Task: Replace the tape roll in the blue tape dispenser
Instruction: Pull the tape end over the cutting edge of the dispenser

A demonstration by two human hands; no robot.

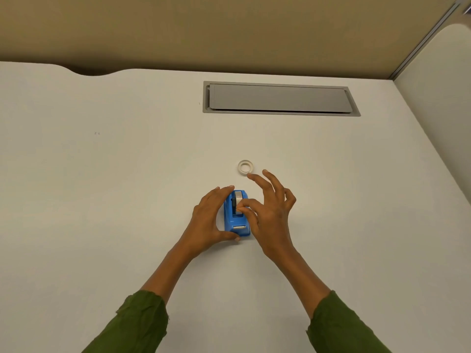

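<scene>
The blue tape dispenser [235,220] stands on the white desk, its cutter end toward me. A tape roll [238,197] sits in its cradle. My left hand [210,220] wraps the dispenser's left side, fingers at the far end and thumb at the near end. My right hand [270,210] is on the right, thumb and index finger pinching the roll in the cradle, the other fingers spread. A second, loose tape roll [245,167] lies flat on the desk just beyond my right fingertips, not touched.
A grey cable hatch [280,99] is set into the desk at the back. A tan partition [229,29] borders the far edge, and a white panel [438,98] stands on the right.
</scene>
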